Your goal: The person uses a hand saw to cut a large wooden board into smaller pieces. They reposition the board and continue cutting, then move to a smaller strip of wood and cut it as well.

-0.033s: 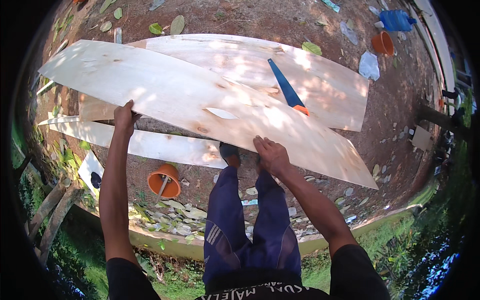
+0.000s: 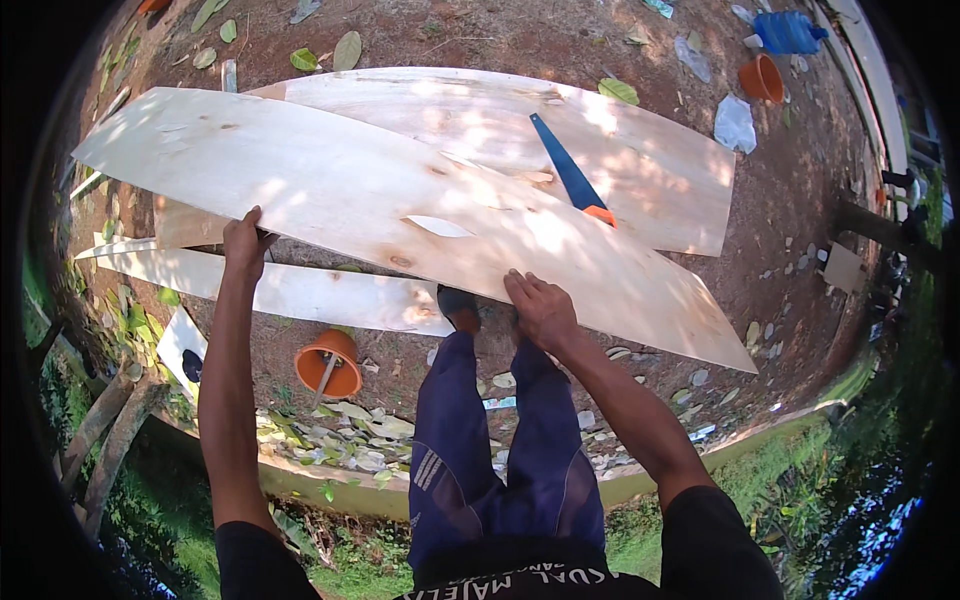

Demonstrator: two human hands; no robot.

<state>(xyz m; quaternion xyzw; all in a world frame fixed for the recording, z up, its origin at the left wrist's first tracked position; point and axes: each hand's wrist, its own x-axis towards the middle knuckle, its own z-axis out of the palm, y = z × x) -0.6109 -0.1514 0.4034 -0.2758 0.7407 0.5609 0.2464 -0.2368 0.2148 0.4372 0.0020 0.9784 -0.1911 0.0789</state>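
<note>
My left hand (image 2: 243, 243) grips the near edge of a long pale plywood board (image 2: 330, 180), its thumb on top. My right hand (image 2: 538, 308) holds the same edge further right, fingers on the upper face and partly curled over it. The board slants across the view, over a wider plywood sheet (image 2: 680, 180) lying behind it. A handsaw (image 2: 562, 160) with a dark blue blade and orange handle rests on that sheet. A narrow plywood strip (image 2: 340, 293) lies on the ground beneath the held board, near my feet.
An orange bucket (image 2: 342, 375) stands left of my feet; another orange pot (image 2: 762, 78), a blue water bottle (image 2: 785, 35) and a white plastic bag (image 2: 733, 125) are at back right. Cut logs (image 2: 115, 440) are at lower left. Leaves litter the dirt (image 2: 760, 220), bordered by a low edge (image 2: 650, 485).
The held board's left end sits slightly lower and further left in view. The background has shifted a little. Both hands keep their grip.
</note>
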